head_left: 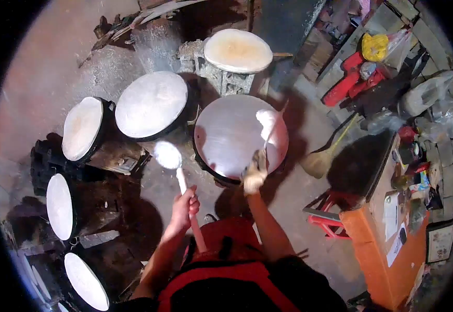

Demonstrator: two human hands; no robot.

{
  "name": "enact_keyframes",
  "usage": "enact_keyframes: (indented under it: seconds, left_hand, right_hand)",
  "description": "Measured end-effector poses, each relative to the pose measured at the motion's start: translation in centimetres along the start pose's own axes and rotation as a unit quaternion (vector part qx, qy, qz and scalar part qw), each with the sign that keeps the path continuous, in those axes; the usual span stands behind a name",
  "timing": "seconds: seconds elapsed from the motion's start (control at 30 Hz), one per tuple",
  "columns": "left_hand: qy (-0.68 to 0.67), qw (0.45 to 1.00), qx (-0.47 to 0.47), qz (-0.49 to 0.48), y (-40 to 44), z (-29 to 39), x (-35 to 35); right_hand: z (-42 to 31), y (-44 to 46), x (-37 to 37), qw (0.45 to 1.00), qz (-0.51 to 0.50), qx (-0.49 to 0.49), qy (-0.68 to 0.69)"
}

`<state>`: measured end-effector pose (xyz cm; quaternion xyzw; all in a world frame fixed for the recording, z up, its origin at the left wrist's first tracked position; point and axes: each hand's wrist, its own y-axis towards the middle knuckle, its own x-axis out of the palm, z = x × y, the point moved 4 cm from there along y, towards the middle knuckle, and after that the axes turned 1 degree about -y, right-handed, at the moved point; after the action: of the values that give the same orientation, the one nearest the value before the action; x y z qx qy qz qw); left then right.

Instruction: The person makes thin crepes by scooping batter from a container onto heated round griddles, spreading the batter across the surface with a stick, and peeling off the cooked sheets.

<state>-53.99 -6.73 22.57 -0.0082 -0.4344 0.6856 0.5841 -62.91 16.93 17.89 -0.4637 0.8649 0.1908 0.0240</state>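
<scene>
My left hand [186, 206] is closed round the handle of a white ladle [168, 155], whose round head holds white stuff and hangs left of the large pan. My right hand [255, 174], in a pale glove, is closed on a thin tool over the pan's lower right edge. That tool reaches up across a patch of white batter [269, 125] on the right side of the round grey pan [229, 138]. The rest of the pan's surface shows bare and shiny.
White-topped round pans [151, 104] stand in an arc to the left, with another [238, 51] behind on blocks. A broom [320, 160] lies to the right. An orange-sided table [364, 244] and red stool [330, 221] are at the right, with plastic bags beyond.
</scene>
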Motion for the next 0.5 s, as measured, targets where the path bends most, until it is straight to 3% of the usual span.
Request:
enact_keyframes:
  seconds: [0.07, 0.1, 0.2, 0.23, 0.27, 0.3, 0.37, 0.43, 0.5]
  left_hand:
    - [-0.049, 0.998, -0.031, 0.005, -1.1, -0.8, -2.4]
    - [-0.074, 0.996, -0.046, 0.008, -1.5, -1.0, -3.4]
    - [-0.123, 0.989, -0.030, 0.070, -1.3, -2.0, -7.2]
    - [-0.151, 0.985, -0.040, 0.067, -1.2, -2.4, -8.6]
    - [-0.138, 0.986, -0.055, 0.075, -0.9, -3.0, -10.4]
    - [-0.146, 0.983, -0.079, 0.073, -1.6, -3.0, -11.2]
    - [-0.169, 0.981, -0.087, 0.040, -2.4, -3.3, -12.6]
    - [-0.125, 0.983, -0.077, 0.109, -3.8, -3.2, -12.8]
    - [-0.128, 0.982, -0.083, 0.113, -4.4, -4.1, -13.6]
  right_hand:
    - [7.0, 3.0, 4.5, 0.962, 0.017, 0.172, 0.212]
    - [11.6, 4.6, 6.5, 0.903, 0.055, 0.267, 0.331]
    - [6.2, 6.0, 4.2, 0.927, -0.094, 0.337, 0.135]
    - [5.1, 6.0, 2.7, 0.887, -0.170, 0.397, 0.160]
    - [7.2, 5.2, 1.0, 0.868, -0.145, 0.404, 0.250]
    - [9.4, 3.5, -0.8, 0.840, -0.119, 0.408, 0.338]
    - [9.7, 0.9, -4.0, 0.921, -0.116, 0.297, 0.225]
    - [9.8, -1.6, -5.1, 0.979, -0.044, 0.152, 0.129]
    - [10.3, -2.6, -3.8, 0.989, -0.010, 0.095, 0.111]
